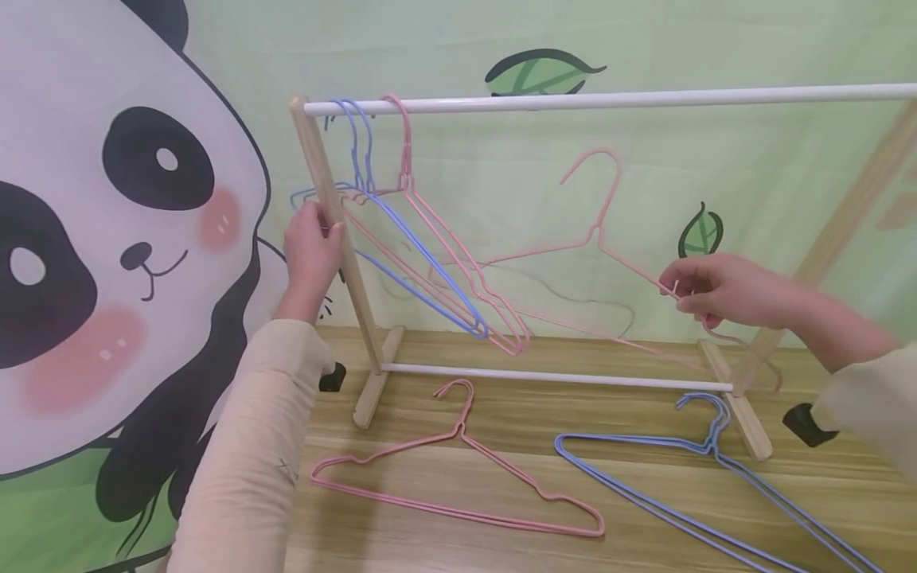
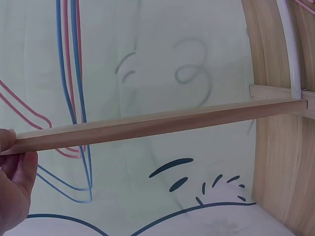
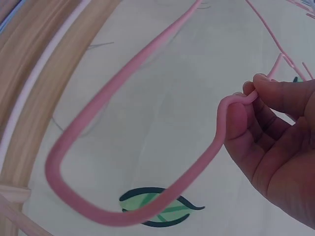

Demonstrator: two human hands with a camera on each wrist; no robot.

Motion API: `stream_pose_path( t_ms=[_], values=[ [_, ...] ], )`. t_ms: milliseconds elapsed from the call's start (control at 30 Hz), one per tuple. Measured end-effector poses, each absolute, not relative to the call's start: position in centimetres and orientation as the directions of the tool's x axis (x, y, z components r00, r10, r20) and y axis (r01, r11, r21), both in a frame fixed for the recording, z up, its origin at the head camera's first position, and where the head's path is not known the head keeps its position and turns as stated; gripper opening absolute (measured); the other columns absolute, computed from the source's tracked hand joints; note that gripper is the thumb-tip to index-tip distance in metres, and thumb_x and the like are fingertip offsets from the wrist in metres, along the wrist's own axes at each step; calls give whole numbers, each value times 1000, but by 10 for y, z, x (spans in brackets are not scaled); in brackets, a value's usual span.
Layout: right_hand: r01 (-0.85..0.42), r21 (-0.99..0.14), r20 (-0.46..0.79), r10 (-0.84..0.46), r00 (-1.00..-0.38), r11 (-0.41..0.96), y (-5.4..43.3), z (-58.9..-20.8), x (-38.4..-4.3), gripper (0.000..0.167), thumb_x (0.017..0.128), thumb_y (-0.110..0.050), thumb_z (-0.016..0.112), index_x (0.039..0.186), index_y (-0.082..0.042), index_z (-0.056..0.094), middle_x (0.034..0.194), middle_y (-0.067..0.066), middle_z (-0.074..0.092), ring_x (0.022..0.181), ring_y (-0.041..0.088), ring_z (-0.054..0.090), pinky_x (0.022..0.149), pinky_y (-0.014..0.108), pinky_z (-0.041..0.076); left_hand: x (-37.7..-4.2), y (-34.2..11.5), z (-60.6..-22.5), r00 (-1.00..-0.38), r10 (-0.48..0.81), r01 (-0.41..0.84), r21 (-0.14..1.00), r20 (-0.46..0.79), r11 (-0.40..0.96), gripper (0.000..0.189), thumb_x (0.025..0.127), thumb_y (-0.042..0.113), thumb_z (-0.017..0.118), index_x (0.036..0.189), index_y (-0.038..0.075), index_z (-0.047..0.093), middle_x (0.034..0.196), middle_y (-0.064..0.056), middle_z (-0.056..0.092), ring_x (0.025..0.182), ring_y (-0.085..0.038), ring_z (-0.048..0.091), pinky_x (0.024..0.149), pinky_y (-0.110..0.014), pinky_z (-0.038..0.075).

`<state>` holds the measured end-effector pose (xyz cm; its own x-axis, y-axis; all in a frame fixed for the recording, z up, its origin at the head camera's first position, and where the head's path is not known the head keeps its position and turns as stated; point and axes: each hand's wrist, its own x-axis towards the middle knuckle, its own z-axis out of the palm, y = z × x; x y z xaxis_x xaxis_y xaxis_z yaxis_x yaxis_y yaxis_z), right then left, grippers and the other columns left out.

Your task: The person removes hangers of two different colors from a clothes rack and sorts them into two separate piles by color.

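Observation:
My left hand (image 1: 313, 247) grips the wooden side post (image 2: 162, 128) of a clothes rack, high up near its top. Thumb and fingers lie on either side of that post in the left wrist view. My right hand (image 1: 745, 294) pinches a pink wire hanger (image 3: 103, 101) by one shoulder, near its notch. This hanger is in the air, its hook below the white rail (image 1: 609, 101) and apart from it. Two blue hangers (image 1: 430, 256) and two pink hangers (image 1: 407, 151) hang from the rail close to the left post.
On the wood-patterned surface lie pink hangers (image 1: 463, 430) stacked together, with blue hangers (image 1: 714, 447) to their right. A lower white bar (image 1: 544, 376) joins the rack's feet. Behind stands a green backdrop with a large panda (image 1: 236, 151) at left.

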<state>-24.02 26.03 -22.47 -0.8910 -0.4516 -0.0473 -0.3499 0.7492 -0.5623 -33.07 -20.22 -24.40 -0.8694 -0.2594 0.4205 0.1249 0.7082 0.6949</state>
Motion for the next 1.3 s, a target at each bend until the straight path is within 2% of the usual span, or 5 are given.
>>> stream_pose_path(
  t_ms=[433, 700, 1300],
  values=[
    [-233, -739, -184, -521, -834, 633, 250, -269, -247, 15, 84, 4, 45, 99, 2, 47, 71, 6, 42, 52, 11, 42, 45, 23, 44, -333, -203, -244, -874, -264, 112, 698, 408, 708, 26, 90, 16, 45, 113, 3, 45, 111, -13, 53, 101, -23, 54, 83, -32, 52],
    [-173, -792, -238, -556, -796, 586, 235, -294, -248, 15, 84, 4, 45, 99, 3, 46, 72, 4, 42, 53, 10, 45, 46, 22, 46, -333, -203, -244, -874, -267, 111, 702, 405, 704, 27, 90, 16, 45, 115, 4, 44, 113, -13, 53, 102, -23, 54, 84, -32, 52],
    [-180, -828, -275, -664, -695, 531, 195, -348, -239, 16, 83, 5, 46, 98, 0, 49, 69, 2, 42, 50, 10, 44, 45, 20, 46, -333, -203, -244, -878, -272, 95, 699, 395, 708, 27, 90, 17, 45, 115, 4, 44, 114, -13, 53, 102, -23, 54, 84, -32, 52]
  ],
)
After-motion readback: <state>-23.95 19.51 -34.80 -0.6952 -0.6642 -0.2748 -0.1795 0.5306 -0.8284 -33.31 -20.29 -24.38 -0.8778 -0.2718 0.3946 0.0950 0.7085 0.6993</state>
